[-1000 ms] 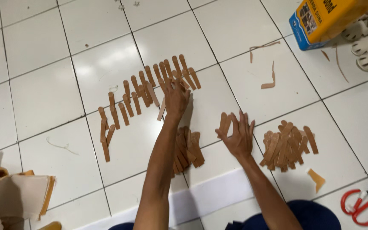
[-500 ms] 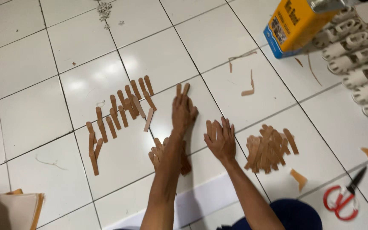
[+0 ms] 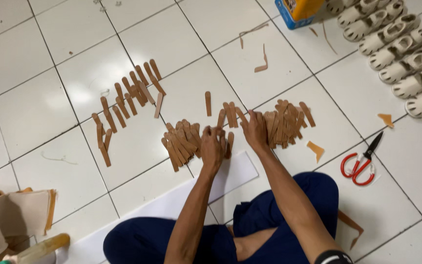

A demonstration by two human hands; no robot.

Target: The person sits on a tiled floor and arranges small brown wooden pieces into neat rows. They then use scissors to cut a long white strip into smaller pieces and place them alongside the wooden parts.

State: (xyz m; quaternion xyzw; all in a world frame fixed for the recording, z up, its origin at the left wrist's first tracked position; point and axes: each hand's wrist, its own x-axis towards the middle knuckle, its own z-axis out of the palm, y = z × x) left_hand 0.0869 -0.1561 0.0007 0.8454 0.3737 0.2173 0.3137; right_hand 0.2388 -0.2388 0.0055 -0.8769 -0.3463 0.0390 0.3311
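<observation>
**Brown Strips, Sorted by Hand on the Tile Floor**

Sitting low on the white tiles (image 3: 35,102), legs folded, both arms reaching out in front.

Left hand (image 3: 212,146) curled down on the edge of a messy heap of brown strips (image 3: 181,142). Fingers bent over a few strips, looks like a soft pinch, but hard to tell for sure from above. Right hand (image 3: 254,131) flat and a bit spread, fingertips touching the near edge of a second heap (image 3: 285,122). No strip clearly held there; more a press than a grab.

Between the two hands and just past them: a few loose strips (image 3: 229,113) lying side by side, one single strip (image 3: 208,103) a little farther out. Far off past the left hand: a long curved row of strips (image 3: 125,100), laid out neat like fence posts.

Off to the side of the right hand: red scissors (image 3: 360,164), a few small brown scraps (image 3: 315,149), and a row of pale shoe shapes (image 3: 396,49) well away. Under the wrists: a white sheet (image 3: 235,172).

Good way to do this bit, most likely: pick only one strip at a time, keep the heap still with the other hand, lay each strip straight beside the last, no overlap. Slow and light, so no heap slides.
</observation>
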